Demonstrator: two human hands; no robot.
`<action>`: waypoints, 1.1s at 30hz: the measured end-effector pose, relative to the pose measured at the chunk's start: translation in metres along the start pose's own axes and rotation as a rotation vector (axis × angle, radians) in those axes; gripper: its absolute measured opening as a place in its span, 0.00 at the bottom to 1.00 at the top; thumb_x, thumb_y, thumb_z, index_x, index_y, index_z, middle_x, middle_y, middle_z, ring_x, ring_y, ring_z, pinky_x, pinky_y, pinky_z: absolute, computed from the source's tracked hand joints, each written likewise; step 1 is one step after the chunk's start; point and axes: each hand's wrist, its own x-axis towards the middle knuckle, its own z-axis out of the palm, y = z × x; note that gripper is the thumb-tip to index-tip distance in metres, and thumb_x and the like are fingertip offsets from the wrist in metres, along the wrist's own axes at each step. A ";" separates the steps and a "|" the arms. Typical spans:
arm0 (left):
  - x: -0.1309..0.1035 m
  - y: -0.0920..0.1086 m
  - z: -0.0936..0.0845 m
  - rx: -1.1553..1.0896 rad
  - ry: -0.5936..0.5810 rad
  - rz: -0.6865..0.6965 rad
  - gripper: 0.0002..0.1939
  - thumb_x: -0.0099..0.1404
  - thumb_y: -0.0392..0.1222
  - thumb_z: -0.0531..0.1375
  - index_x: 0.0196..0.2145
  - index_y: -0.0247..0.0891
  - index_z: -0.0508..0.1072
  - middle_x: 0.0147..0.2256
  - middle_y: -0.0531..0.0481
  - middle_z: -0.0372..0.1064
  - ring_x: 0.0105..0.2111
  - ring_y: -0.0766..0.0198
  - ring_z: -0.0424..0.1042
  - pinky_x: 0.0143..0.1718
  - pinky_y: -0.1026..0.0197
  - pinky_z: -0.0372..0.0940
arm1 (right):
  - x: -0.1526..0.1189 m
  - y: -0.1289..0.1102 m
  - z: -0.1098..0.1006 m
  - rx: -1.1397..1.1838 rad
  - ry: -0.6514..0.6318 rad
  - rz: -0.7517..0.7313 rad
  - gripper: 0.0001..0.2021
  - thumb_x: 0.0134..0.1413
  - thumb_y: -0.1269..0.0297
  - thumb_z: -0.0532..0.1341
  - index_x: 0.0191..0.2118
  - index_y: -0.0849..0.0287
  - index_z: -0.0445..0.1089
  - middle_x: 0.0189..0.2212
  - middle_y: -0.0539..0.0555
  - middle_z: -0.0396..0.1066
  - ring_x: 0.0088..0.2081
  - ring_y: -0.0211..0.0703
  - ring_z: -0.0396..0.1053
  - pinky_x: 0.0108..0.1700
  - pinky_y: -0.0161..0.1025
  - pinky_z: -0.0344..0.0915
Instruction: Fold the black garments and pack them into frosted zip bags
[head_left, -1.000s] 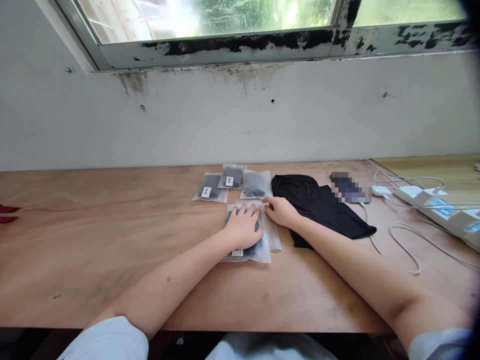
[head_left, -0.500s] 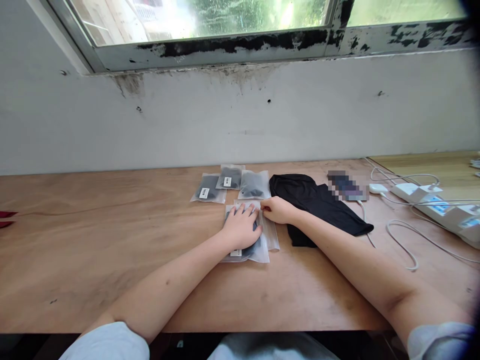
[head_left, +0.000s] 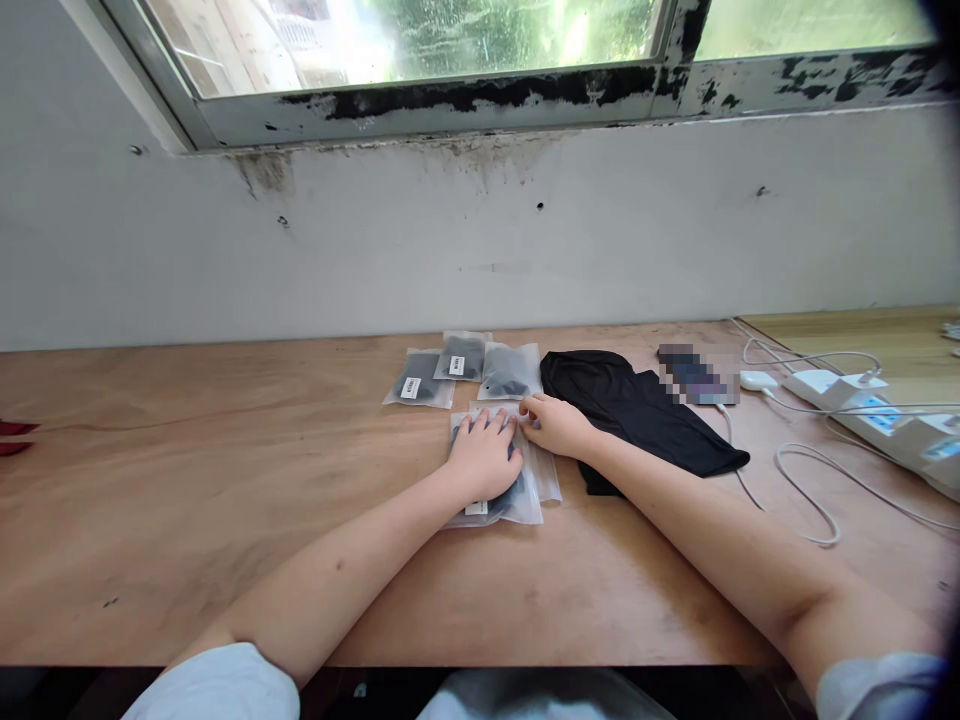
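Note:
My left hand (head_left: pixel 484 462) lies with spread fingers on a frosted plastic bag (head_left: pixel 525 508) that holds something dark and folded. A white label shows below the palm. At the bag's upper right corner my right hand (head_left: pixel 556 426) has its fingers curled and pinched on the bag's top edge; the fingertips are partly hidden. Another clear bag (head_left: pixel 551 485) sticks out from beneath, on the right. Just beyond the hands lie three more filled bags: a left one (head_left: pixel 424 372), a middle one (head_left: pixel 466 345) and a right one (head_left: pixel 510 370).
Black cloth (head_left: pixel 660 415) is spread under and beside my right forearm. Farther right are a phone (head_left: pixel 694 373) with a blurred screen, white cables (head_left: pixel 814 480) and a power strip (head_left: pixel 885 410) with chargers. The wooden table (head_left: pixel 225 440) meets a white wall below a window.
My right hand's fingers have shifted slightly along the bag's top corner. My left hand stays flat on the bag. The whole view has moved a little.

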 end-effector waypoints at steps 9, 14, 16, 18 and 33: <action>0.001 0.002 -0.002 0.012 -0.005 -0.009 0.32 0.70 0.52 0.47 0.68 0.40 0.58 0.70 0.43 0.49 0.69 0.40 0.48 0.67 0.35 0.41 | 0.001 0.002 0.004 0.008 0.017 -0.027 0.12 0.62 0.62 0.57 0.46 0.54 0.76 0.43 0.55 0.74 0.38 0.43 0.72 0.36 0.36 0.59; 0.002 0.002 -0.001 0.044 -0.018 -0.022 0.32 0.70 0.52 0.47 0.69 0.40 0.57 0.70 0.44 0.49 0.69 0.41 0.47 0.67 0.36 0.41 | 0.005 0.005 0.000 0.037 -0.020 -0.092 0.12 0.61 0.63 0.58 0.40 0.57 0.80 0.38 0.56 0.74 0.36 0.42 0.70 0.39 0.36 0.59; 0.002 0.002 -0.001 0.067 -0.028 -0.028 0.33 0.70 0.53 0.46 0.69 0.41 0.56 0.70 0.45 0.48 0.69 0.42 0.47 0.67 0.37 0.41 | 0.007 0.006 -0.002 0.036 -0.016 -0.130 0.11 0.60 0.63 0.60 0.39 0.56 0.81 0.37 0.55 0.74 0.39 0.44 0.69 0.42 0.38 0.58; 0.002 0.003 -0.002 0.087 -0.036 -0.031 0.33 0.71 0.54 0.45 0.69 0.41 0.55 0.70 0.46 0.48 0.69 0.43 0.47 0.68 0.37 0.41 | 0.008 0.007 -0.002 0.041 0.000 -0.132 0.09 0.58 0.63 0.62 0.37 0.55 0.81 0.37 0.55 0.74 0.44 0.47 0.67 0.45 0.41 0.55; 0.000 0.004 -0.002 0.096 -0.038 -0.024 0.32 0.71 0.52 0.46 0.69 0.41 0.56 0.70 0.47 0.48 0.69 0.43 0.48 0.67 0.37 0.43 | 0.010 0.011 -0.018 0.234 -0.236 -0.234 0.06 0.54 0.65 0.65 0.31 0.60 0.79 0.32 0.52 0.74 0.33 0.39 0.68 0.39 0.34 0.59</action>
